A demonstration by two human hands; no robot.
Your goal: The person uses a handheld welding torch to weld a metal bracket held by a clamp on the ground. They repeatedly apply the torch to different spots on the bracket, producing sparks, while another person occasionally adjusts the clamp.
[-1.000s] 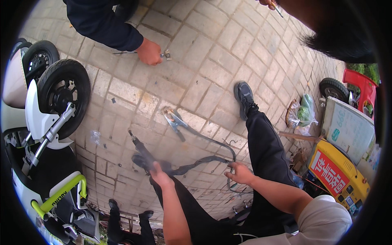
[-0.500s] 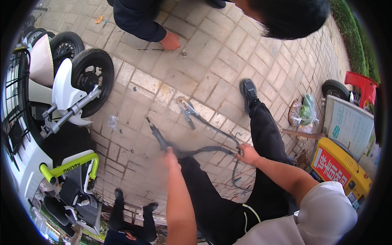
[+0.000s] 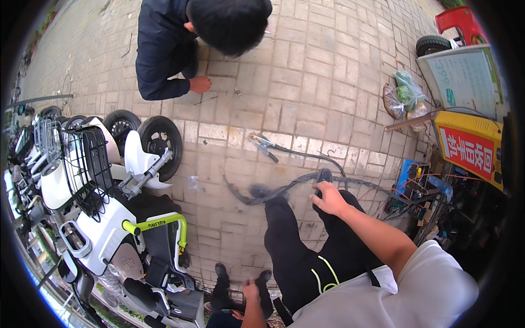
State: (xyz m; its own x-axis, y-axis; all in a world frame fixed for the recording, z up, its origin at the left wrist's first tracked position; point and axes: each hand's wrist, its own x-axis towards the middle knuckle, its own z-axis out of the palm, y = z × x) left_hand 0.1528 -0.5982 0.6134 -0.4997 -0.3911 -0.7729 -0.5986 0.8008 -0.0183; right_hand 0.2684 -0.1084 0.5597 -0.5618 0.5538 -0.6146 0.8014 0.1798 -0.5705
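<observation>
My right hand (image 3: 330,198) is held over my right shin, fingers bent and apart, with nothing visible in them. Just beyond it, a black welding cable (image 3: 298,182) runs across the front of my right shoe (image 3: 325,175). At the cable's left end, a welding torch (image 3: 234,190) lies by my left shoe, smeared by motion. Near my left side at the bottom, my left hand (image 3: 251,288) is drawn back with its fingers curled in and no object showing. A metal ground clamp (image 3: 263,143) with its own cable rests on the paving ahead.
A crouching person (image 3: 172,54) in dark clothing reaches toward the paving at the far left. Parked electric scooters (image 3: 104,235) line the left. On the right are a yellow machine (image 3: 470,145), bagged vegetables (image 3: 406,94), a white sign board (image 3: 462,79) and cluttered tools. Another person's legs (image 3: 221,284) stand behind.
My left hand has let go of the welding torch and pulled back toward my body; the torch is now low by my left shoe. My right hand has released the cable. The view has shifted.
</observation>
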